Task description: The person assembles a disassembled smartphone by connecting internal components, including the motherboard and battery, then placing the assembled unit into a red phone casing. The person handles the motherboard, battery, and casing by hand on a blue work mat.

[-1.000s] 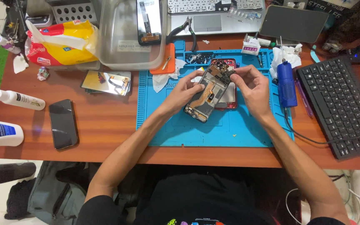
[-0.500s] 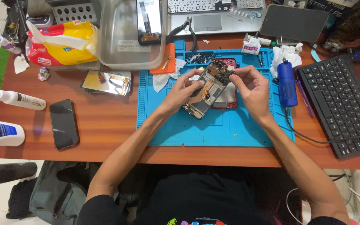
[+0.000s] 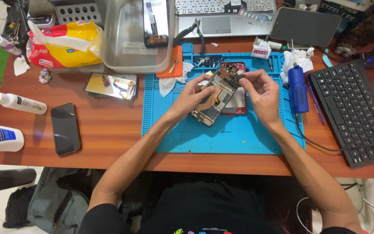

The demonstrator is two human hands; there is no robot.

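The left hand (image 3: 191,97) holds the opened phone (image 3: 217,93), tilted from lower left to upper right; the right hand (image 3: 260,93) pinches its top end.

Arms: both bare from above the elbow down to the hands, no watch or bands showing.
Left hand (image 3: 194,96): bare, no glove, no rings visible.
Right hand (image 3: 260,93): bare, no glove, no rings visible.
Sleeves: short, black, ending well behind the hands.
Shirt: black, with small multicoloured print on the chest.
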